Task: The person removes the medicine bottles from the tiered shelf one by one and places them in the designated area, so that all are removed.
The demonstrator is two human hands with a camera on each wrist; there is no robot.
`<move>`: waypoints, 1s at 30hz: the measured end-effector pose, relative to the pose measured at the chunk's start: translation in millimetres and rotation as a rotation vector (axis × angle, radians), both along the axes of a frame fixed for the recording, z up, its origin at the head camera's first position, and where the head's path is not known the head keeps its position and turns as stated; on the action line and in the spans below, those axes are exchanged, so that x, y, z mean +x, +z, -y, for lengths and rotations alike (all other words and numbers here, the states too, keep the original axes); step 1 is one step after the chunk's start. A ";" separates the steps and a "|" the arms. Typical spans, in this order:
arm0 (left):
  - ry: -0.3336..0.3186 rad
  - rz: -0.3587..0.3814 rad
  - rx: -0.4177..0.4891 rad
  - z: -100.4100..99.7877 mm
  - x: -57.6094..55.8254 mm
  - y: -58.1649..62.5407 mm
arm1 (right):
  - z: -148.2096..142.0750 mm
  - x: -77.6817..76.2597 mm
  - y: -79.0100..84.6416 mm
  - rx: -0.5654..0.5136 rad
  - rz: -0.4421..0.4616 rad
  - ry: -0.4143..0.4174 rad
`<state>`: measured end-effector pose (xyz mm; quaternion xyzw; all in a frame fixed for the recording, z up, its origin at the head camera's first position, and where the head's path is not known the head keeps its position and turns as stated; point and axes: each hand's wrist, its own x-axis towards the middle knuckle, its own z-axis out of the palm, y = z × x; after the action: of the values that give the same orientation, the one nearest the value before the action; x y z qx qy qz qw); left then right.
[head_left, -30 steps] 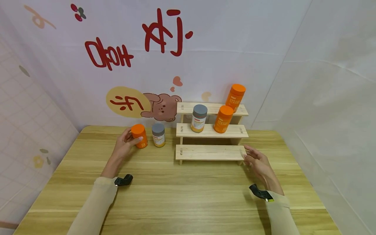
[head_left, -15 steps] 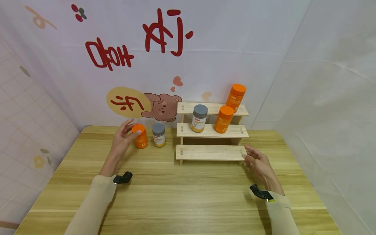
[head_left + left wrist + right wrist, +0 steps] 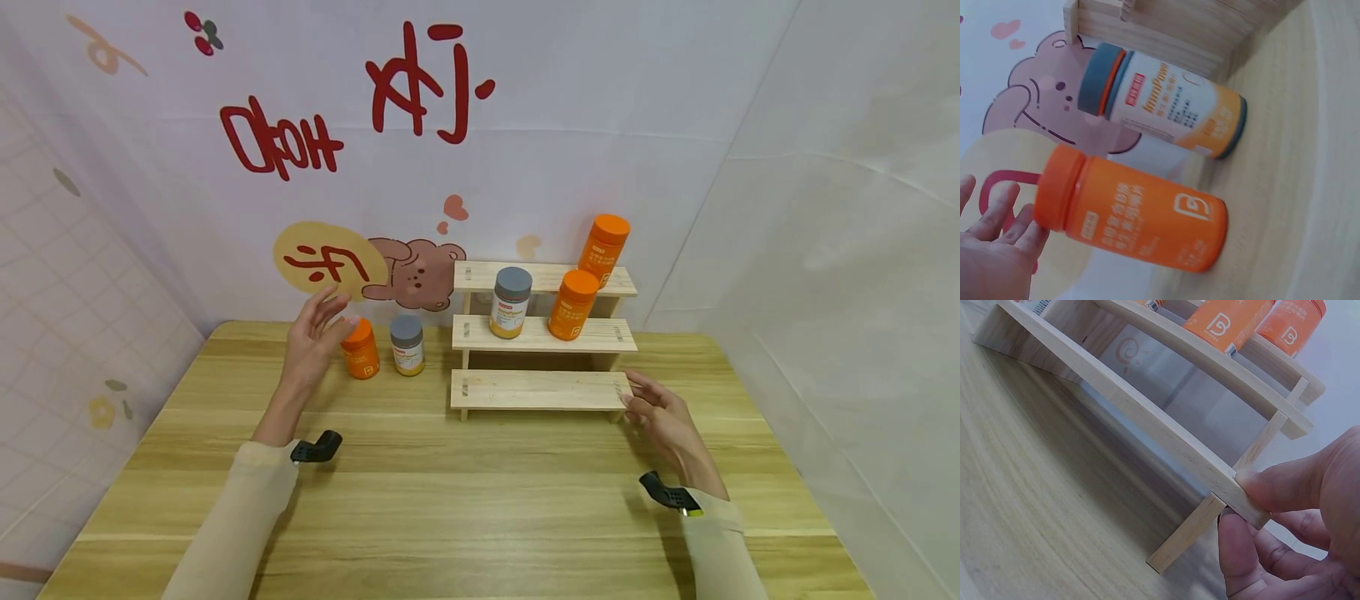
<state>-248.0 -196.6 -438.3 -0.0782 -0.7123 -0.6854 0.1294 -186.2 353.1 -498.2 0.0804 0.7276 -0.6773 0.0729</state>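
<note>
My left hand (image 3: 309, 340) is just left of and above an orange bottle (image 3: 362, 350) on the table, its fingers spread and fingertips right at the lid. In the left wrist view the orange bottle (image 3: 1141, 215) stands upright beside a grey-lidded bottle (image 3: 1169, 103) with a white and yellow label. At the right, my right hand (image 3: 663, 421) pinches the right end of the lowest tier of a three-tier wooden shelf (image 3: 532, 390). In the right wrist view its thumb (image 3: 1285, 484) lies on top of the board, with fingers underneath.
The middle tier (image 3: 480, 333) bears a grey-lidded bottle (image 3: 510, 304) and an orange bottle (image 3: 573, 307). Another orange bottle (image 3: 604, 248) stands on the top tier's right end. Printed cloth (image 3: 600, 100) hangs close behind the wooden table (image 3: 480, 500).
My left hand has let go of the orange bottle, its fingers spreading and rising up and left from the lid. The bottle stays on the table. My right hand keeps its grip on the shelf.
</note>
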 end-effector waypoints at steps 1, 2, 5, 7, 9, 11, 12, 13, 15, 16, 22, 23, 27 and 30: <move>0.004 -0.004 -0.001 -1.2 0.0 2.1 | 0.0 0.0 0.0 0.000 0.000 -0.001; 0.009 -0.006 -0.001 -2.2 -0.2 3.9 | -0.2 -0.1 -0.1 0.002 0.000 0.000; 0.022 -0.006 -0.007 -4.7 -1.1 9.8 | -0.4 -0.2 -0.6 0.006 -0.003 -0.002; 0.028 -0.002 -0.014 -6.0 -1.5 13.7 | -0.4 -0.3 -0.6 0.006 -0.007 0.001; 0.029 0.003 -0.013 -7.0 -2.0 17.2 | -0.5 -0.3 -0.6 0.006 -0.012 0.004; 0.026 0.004 -0.010 -8.4 -2.5 20.3 | -0.7 -0.2 -0.7 0.005 -0.014 0.006; 0.022 0.001 -0.005 -9.1 -2.9 21.7 | -0.7 -0.1 -0.7 0.005 -0.014 0.007; 0.014 -0.003 0.001 -10.1 -3.2 23.2 | -0.8 0.0 -0.9 0.005 -0.014 0.006; 0.000 -0.013 0.015 -12.7 -4.0 25.8 | -0.9 -0.1 -1.3 0.009 -0.012 0.007; -0.007 -0.018 0.016 -14.2 -4.6 27.0 | -1.1 -0.3 -1.7 0.012 -0.011 0.009; -0.058 -0.036 0.018 -25.2 -5.9 35.6 | -0.8 -1.9 -3.0 0.014 -0.006 0.003; -0.067 -0.034 0.015 -27.3 -5.9 37.3 | -0.8 -2.0 -3.1 0.014 -0.006 0.002; -0.099 -0.024 0.002 -35.6 -7.6 43.1 | -0.8 -1.6 -3.4 0.015 -0.013 0.007; -0.119 -0.027 0.009 -42.2 -8.7 47.0 | -0.9 -1.9 -3.4 0.009 -0.015 0.011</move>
<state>-256.7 -154.4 -391.3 -0.1291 -0.7015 -0.6940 0.0981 -188.2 354.0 -501.5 0.0718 0.7317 -0.6741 0.0709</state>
